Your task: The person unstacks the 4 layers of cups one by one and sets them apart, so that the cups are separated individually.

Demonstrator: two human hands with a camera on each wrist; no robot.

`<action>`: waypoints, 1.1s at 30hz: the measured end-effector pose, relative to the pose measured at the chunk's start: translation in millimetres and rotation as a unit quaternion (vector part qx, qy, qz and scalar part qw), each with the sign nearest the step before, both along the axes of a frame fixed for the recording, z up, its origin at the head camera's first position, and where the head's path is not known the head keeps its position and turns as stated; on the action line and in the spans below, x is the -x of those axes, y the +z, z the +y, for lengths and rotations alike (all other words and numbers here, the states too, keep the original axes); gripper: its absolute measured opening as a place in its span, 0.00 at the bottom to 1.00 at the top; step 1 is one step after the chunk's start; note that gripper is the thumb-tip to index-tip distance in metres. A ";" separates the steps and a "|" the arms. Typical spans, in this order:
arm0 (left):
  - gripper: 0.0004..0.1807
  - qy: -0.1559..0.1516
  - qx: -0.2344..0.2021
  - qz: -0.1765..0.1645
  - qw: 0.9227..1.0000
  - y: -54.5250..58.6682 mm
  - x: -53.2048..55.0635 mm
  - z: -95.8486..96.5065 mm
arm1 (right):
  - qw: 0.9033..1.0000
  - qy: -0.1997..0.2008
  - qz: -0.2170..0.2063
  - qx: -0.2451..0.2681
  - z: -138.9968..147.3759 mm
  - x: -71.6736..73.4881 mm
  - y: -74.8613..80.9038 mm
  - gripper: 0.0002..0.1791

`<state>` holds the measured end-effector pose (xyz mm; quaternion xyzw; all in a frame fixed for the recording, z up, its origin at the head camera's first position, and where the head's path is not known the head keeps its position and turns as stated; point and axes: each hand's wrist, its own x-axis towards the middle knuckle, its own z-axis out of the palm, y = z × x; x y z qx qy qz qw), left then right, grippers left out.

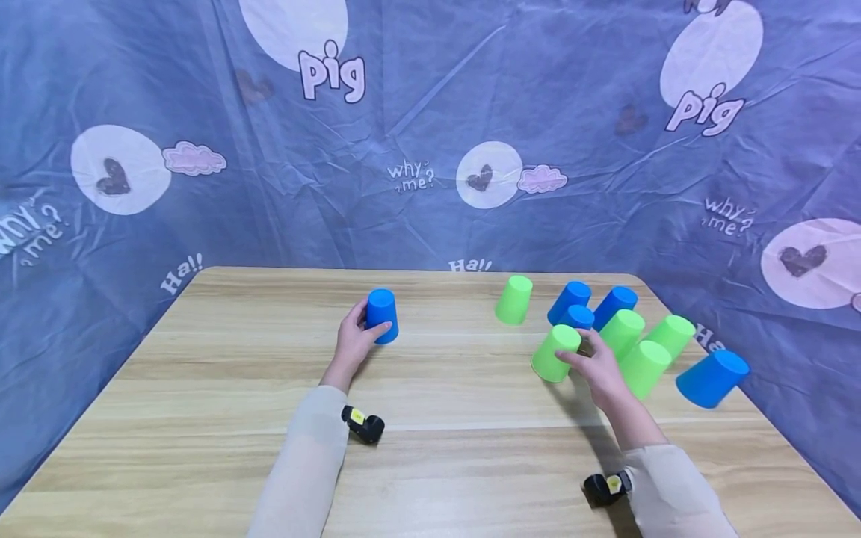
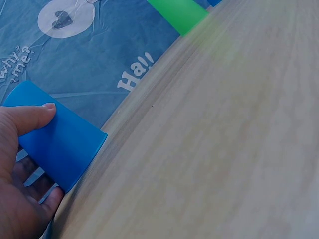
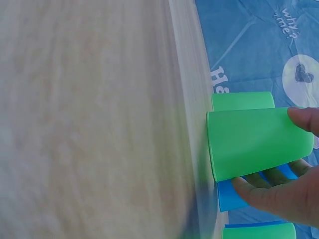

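My left hand (image 1: 354, 339) grips a blue cup (image 1: 382, 317) that is upside down at the left middle of the table. In the left wrist view, the thumb lies across the wall of this blue cup (image 2: 62, 137) and the other fingers go behind it. My right hand (image 1: 597, 368) holds an upside-down green cup (image 1: 556, 353) at the near left of a cup cluster. The right wrist view shows the thumb near the base of that green cup (image 3: 254, 142), with fingers underneath. Whether either cup touches the table is hard to tell.
Blue cups (image 1: 615, 306) and green cups (image 1: 644, 368) crowd beside the right hand, all upside down. One green cup (image 1: 514, 300) is apart near the back edge, and a blue cup (image 1: 713, 379) is at the far right. A patterned blue cloth (image 1: 430, 112) hangs behind the wooden table (image 1: 430, 403).
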<state>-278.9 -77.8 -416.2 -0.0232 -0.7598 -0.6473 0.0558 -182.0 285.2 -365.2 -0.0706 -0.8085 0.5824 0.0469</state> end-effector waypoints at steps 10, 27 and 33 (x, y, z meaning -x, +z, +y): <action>0.35 0.001 0.003 -0.006 1.000 0.2 0.1 0.0 | 1.000 0.006 -0.001 -0.003 0.9 -2.0 -0.4 0.33; 0.35 0.000 0.004 -0.002 1.000 1.5 -0.1 -0.6 | 1.000 0.006 -0.016 0.003 3.4 -6.7 2.6 0.34; 0.35 0.003 0.007 -0.002 1.000 0.8 1.3 -0.5 | 1.000 0.003 -0.023 0.000 4.9 -9.4 4.4 0.34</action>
